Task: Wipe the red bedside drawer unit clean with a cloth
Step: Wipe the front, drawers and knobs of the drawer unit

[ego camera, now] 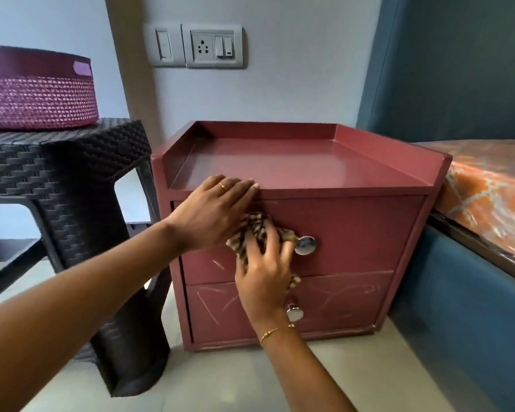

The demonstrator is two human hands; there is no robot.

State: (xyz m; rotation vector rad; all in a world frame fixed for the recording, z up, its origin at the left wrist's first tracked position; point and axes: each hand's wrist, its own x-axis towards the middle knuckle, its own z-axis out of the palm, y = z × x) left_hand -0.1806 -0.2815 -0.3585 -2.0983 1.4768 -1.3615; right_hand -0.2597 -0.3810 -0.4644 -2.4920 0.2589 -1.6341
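Note:
The red bedside drawer unit (354, 227) stands on the floor with two drawers, each with a round metal knob, and a rimmed top. My right hand (265, 269) presses a brown-and-cream patterned cloth (256, 227) against the upper drawer front, just left of its knob (305, 245). My left hand (214, 209) lies flat with its fingers on the unit's top front edge, holding nothing. Pale scratch-like marks show on the lower drawer (339, 301), whose knob (295, 312) sits just beside my right wrist.
A black woven-pattern stool (72, 179) stands to the left, touching the unit, with a purple basket (36, 96) on it. A bed with blue side (464, 292) and orange sheet is at the right. Switches and a socket (202, 46) are on the wall behind.

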